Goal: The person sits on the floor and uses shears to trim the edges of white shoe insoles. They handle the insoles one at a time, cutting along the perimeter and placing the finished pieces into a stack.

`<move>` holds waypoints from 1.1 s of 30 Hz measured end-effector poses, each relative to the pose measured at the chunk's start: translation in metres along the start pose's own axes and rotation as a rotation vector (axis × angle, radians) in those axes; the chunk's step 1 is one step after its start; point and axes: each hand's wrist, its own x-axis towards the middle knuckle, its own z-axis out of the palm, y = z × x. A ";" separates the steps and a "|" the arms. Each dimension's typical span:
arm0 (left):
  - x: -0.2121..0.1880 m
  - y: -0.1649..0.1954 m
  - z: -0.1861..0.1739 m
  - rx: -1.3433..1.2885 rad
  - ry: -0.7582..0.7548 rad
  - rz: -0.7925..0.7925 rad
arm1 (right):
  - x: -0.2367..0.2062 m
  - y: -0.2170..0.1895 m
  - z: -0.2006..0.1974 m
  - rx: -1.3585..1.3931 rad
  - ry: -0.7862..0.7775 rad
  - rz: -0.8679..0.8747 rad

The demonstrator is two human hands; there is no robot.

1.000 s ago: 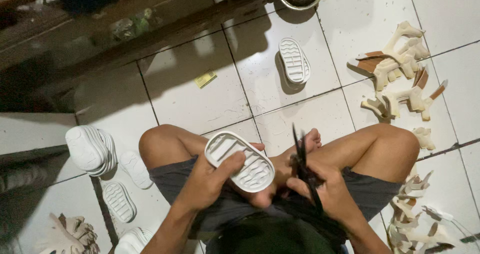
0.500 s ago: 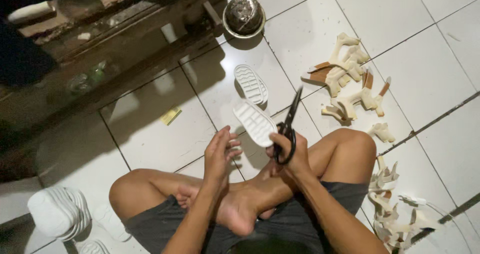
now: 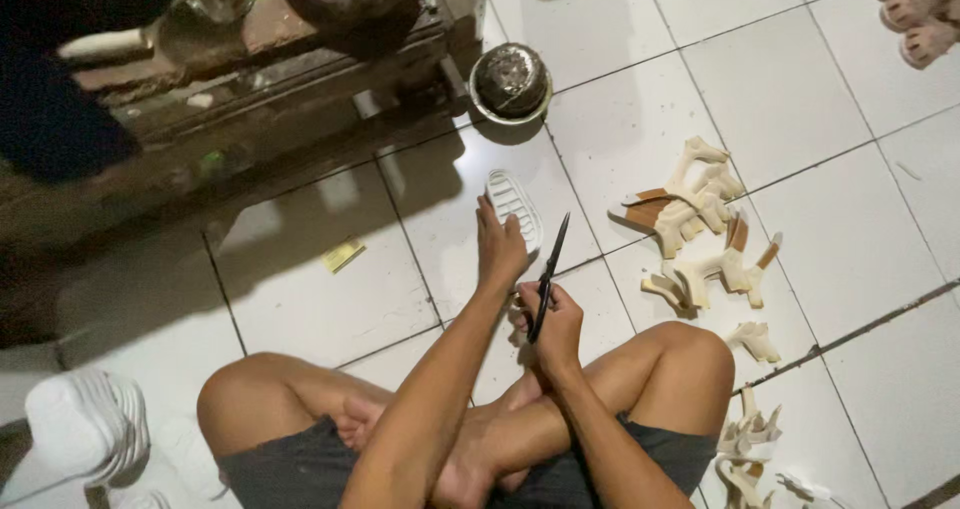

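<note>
Two bare hands worked low over the white tiled floor, in front of a person who sat cross-legged in dark shorts. The left hand was stretched forward at the end of a straight arm, its fingers laid flat and loosely spread on the near end of a white shoe sole that lay tread-up on the tile. That hand pressed or touched the sole rather than closing round it; no finger could be seen curled under its edge. The right hand was drawn closer to the knees and was closed in a fist round the handles of black scissors, whose blades pointed up and away, shut or nearly shut, with the tip ending just beside the sole's right edge.

Right of the hands, pale offcuts and strap pieces lay scattered, some with brown faces, and more of them lay beside the right knee. Beyond the sole stood a round metal bowl at the foot of a dark wooden bench. A small yellow scrap lay on the tile to the left, and a stack of white soles sat at the lower left edge, well apart from both hands.
</note>
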 end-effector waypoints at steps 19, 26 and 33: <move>-0.204 -0.165 -0.286 0.285 0.890 0.084 | -0.048 0.075 0.031 -0.525 -0.467 0.045; -0.216 -0.189 -0.323 0.687 0.681 -0.149 | -0.060 0.082 0.028 -0.622 -0.477 -0.001; -0.227 -0.167 -0.338 0.512 0.893 0.203 | -0.072 0.082 0.008 -0.447 -0.397 0.301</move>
